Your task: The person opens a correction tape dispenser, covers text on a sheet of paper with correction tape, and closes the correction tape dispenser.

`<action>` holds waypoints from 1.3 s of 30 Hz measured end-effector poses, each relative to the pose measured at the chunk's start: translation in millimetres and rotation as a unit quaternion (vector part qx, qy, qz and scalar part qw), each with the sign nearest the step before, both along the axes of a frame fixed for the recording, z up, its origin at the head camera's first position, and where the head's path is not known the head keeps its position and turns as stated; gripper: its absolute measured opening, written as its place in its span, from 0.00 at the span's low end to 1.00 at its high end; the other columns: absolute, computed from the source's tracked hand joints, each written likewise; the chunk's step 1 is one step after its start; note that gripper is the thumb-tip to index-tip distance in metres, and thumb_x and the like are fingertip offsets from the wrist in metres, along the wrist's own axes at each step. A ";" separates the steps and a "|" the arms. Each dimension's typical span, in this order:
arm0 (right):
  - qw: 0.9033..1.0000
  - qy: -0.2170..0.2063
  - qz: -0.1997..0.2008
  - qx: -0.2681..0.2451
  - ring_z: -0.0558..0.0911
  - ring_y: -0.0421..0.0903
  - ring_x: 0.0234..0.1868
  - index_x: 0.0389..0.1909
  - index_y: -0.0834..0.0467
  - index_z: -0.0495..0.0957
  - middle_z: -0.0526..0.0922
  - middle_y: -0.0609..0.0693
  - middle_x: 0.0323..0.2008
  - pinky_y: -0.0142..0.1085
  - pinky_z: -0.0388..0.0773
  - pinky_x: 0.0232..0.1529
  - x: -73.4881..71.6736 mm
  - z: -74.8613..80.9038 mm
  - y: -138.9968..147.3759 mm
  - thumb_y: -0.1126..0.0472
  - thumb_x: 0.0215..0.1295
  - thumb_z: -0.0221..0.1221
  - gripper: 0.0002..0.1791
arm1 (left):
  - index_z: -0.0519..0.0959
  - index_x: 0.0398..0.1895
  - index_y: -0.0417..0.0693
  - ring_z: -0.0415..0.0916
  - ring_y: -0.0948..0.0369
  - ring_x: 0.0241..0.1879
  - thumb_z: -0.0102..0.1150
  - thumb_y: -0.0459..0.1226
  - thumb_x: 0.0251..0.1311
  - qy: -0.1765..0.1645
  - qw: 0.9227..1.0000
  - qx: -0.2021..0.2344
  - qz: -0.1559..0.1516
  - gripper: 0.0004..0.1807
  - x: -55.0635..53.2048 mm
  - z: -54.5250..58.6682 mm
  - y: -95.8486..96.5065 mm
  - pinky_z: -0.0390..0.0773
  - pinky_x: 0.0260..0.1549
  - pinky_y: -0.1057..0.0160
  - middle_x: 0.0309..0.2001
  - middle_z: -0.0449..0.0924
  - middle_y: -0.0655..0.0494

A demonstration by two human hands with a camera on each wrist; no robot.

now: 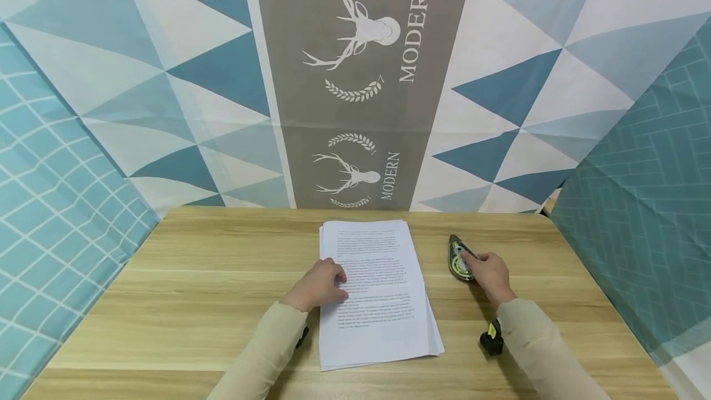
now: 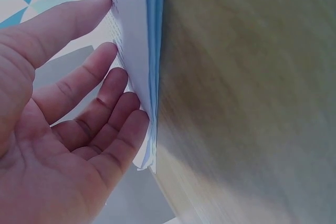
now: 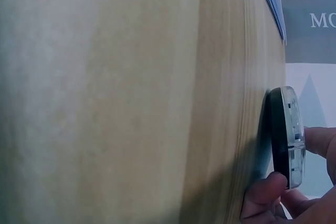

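A stack of printed paper (image 1: pixel 372 338) lies on the wooden table with its sheets slightly uneven at the right and bottom edges. My left hand (image 1: pixel 319 284) rests at the stack's left side, its fingers bent loosely; in the left wrist view the fingertips (image 2: pixel 116 51) are at the printed face and nothing is pinched. To the right of the paper is a correction tape dispenser (image 1: pixel 460 264), dark with a clear cover. My right hand (image 1: pixel 493 275) holds it near the tabletop, with one finger on its clear face and another digit (image 3: pixel 270 184) at its edge.
The wooden table (image 1: pixel 194 301) extends to both sides of the paper. Behind it hangs a patterned cloth (image 1: pixel 355 104) with triangles and deer heads. Teal tiled-pattern cloths (image 1: pixel 55 202) stand at the left and right. A black wrist camera (image 1: pixel 491 341) sits below my right wrist.
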State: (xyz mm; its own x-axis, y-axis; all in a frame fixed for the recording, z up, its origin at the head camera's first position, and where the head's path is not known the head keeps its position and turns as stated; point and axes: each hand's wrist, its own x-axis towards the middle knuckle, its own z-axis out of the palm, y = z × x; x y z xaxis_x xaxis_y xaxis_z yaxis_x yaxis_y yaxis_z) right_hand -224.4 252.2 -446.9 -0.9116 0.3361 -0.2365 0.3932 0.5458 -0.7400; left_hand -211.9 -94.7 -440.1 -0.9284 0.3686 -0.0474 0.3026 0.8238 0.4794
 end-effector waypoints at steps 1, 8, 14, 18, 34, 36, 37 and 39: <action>1.000 0.000 -0.002 -0.001 0.72 0.54 0.45 0.58 0.73 0.63 0.71 0.67 0.50 0.34 0.72 0.34 -0.2 0.1 -0.1 0.41 0.65 0.50 0.38 | 0.79 0.28 0.40 0.64 0.58 0.32 0.70 0.35 0.41 0.000 1.000 0.000 0.000 0.11 -0.3 -0.2 -0.2 0.69 0.39 0.58 0.30 0.71 0.52; 1.000 0.000 -0.001 -0.001 0.73 0.53 0.43 0.57 0.72 0.63 0.71 0.66 0.49 0.33 0.72 0.31 -1.8 1.7 0.4 0.42 0.65 0.50 0.37 | 0.79 0.28 0.41 0.65 0.58 0.33 0.70 0.35 0.41 -0.001 1.000 0.001 0.003 0.11 -1.9 -0.6 -0.8 0.69 0.40 0.58 0.30 0.71 0.52; 1.000 0.001 0.005 0.001 0.73 0.53 0.43 0.57 0.72 0.64 0.71 0.66 0.49 0.33 0.72 0.30 -1.9 3.7 1.2 0.42 0.65 0.50 0.37 | 0.79 0.27 0.41 0.65 0.58 0.33 0.70 0.35 0.41 -0.003 1.000 0.002 0.004 0.11 -2.4 0.6 -0.4 0.69 0.39 0.58 0.30 0.71 0.52; 1.000 0.000 0.002 0.003 0.73 0.52 0.42 0.56 0.72 0.65 0.71 0.66 0.49 0.33 0.71 0.29 -2.4 4.3 1.7 0.42 0.64 0.50 0.36 | 0.79 0.27 0.41 0.65 0.58 0.33 0.70 0.35 0.41 -0.002 1.000 0.002 0.003 0.11 -2.6 1.0 -0.1 0.70 0.40 0.58 0.30 0.71 0.52; 1.000 -0.004 0.022 0.007 0.75 0.49 0.36 0.56 0.71 0.65 0.72 0.66 0.47 0.34 0.73 0.27 -3.5 2.8 6.0 0.42 0.64 0.51 0.36 | 0.78 0.27 0.41 0.65 0.58 0.32 0.70 0.34 0.41 0.000 1.000 -0.001 0.003 0.11 -1.8 0.7 0.4 0.70 0.39 0.58 0.30 0.72 0.53; 1.000 -0.005 0.025 0.007 0.74 0.49 0.36 0.56 0.72 0.65 0.72 0.66 0.47 0.34 0.73 0.27 -3.5 2.5 6.8 0.42 0.64 0.51 0.36 | 0.78 0.26 0.41 0.65 0.58 0.32 0.70 0.34 0.41 -0.001 1.000 -0.002 0.003 0.11 -1.5 0.9 0.4 0.70 0.39 0.58 0.29 0.71 0.53; 1.000 -0.006 0.025 0.007 0.74 0.49 0.36 0.55 0.71 0.65 0.72 0.66 0.48 0.34 0.73 0.27 -3.4 2.3 7.0 0.42 0.64 0.51 0.36 | 0.78 0.26 0.41 0.65 0.58 0.32 0.70 0.34 0.41 0.000 1.000 -0.002 0.002 0.11 -1.3 1.0 0.4 0.70 0.39 0.58 0.29 0.71 0.53; 1.000 -0.006 0.028 0.006 0.74 0.49 0.35 0.55 0.72 0.65 0.71 0.66 0.47 0.34 0.73 0.27 -3.1 2.5 7.2 0.42 0.65 0.51 0.36 | 0.78 0.26 0.41 0.65 0.59 0.32 0.70 0.34 0.41 0.000 1.000 -0.003 0.001 0.11 -1.2 0.9 0.4 0.70 0.39 0.58 0.29 0.71 0.53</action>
